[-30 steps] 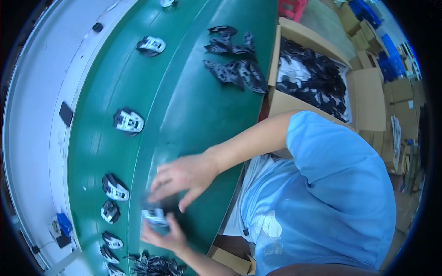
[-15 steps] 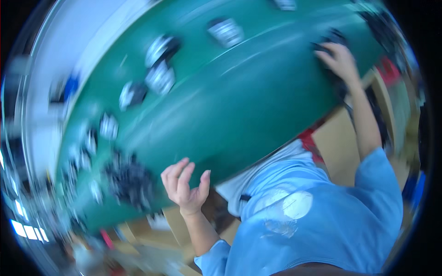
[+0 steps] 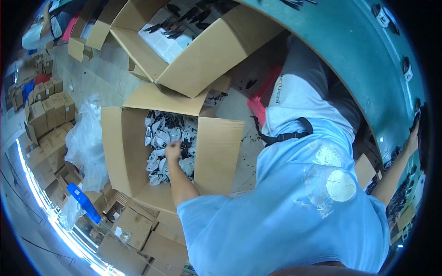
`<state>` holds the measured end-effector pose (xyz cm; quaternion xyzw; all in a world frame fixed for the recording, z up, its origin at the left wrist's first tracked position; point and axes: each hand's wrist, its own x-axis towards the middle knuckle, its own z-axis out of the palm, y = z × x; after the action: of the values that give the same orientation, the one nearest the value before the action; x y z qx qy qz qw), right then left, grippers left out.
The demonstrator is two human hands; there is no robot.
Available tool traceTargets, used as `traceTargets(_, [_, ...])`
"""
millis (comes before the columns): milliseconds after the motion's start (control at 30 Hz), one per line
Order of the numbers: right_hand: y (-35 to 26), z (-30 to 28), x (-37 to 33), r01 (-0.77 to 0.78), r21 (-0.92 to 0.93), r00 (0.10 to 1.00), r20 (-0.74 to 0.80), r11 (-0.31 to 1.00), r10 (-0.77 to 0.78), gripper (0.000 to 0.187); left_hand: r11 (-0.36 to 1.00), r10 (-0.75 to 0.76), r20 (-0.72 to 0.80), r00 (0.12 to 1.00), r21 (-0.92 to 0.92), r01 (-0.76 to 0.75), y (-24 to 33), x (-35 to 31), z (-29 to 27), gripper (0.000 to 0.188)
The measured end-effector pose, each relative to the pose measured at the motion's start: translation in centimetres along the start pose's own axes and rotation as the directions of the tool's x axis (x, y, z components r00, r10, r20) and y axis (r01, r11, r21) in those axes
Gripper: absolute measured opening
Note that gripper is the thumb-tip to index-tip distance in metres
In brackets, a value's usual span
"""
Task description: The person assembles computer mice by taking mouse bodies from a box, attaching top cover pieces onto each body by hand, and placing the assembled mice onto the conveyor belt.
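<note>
My left hand [image 3: 173, 151] reaches down into an open cardboard box [image 3: 218, 156] at the left. Its fingers are curled among a heap of small whitish-clear and black plastic parts [image 3: 159, 138]; whether a part is in them is hidden. Far to the right, my right hand [image 3: 413, 133] rests over the green table [image 3: 354, 50], squeezed against the picture's rim. A dark part [image 3: 417, 110] lies by its fingertips, and the fingers are too cut off to read.
Another open carton [image 3: 193, 73] holds black parts on paper. Crumpled clear plastic sheeting [image 3: 87, 142] lies left of the near box, with stacked cartons [image 3: 53, 110] beyond. A pink-red bin [image 3: 260, 99] stands by my legs. Another person [image 3: 41, 34] is at far left.
My view has swung left from the table to the boxes. My left hand, spread above the table edge before, is now down inside the box with its fingers curled. My right hand stays by the table.
</note>
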<state>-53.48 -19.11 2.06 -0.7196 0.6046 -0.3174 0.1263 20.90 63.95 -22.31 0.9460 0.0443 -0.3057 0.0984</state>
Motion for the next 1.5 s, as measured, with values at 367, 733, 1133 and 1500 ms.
traceTargets(367, [-7.7, -2.7, -0.3, 0.128, -0.122, 0.987, 0.111, 0.984, -0.114, 0.045, 0.827, -0.023, 0.132, 0.991, 0.560, -0.056, 3.9, 1.5, 6.1, 0.086])
traceTargets(733, [-9.0, -2.0, -2.1, 0.004, 0.310, 1.000, 0.010, 0.951, -0.007, 0.039, 0.976, -0.020, 0.059, 0.998, 0.219, 0.007, -1.2, 2.4, 2.6, 0.065])
traceTargets(1133, [-8.1, -0.2, -1.8, -0.088, 0.315, 0.994, -0.034, 0.945, 0.104, 0.040, 0.703, 0.156, 0.126, 0.980, 0.682, -0.200, 2.4, 0.3, 6.2, 0.070])
traceTargets(1500, [-8.5, 1.0, 1.3, -0.105, 0.663, 0.989, 0.147, 0.741, 0.009, 0.038, 0.959, 0.072, 0.074, 0.995, -0.280, -0.049, -2.1, -0.6, -4.6, 0.072])
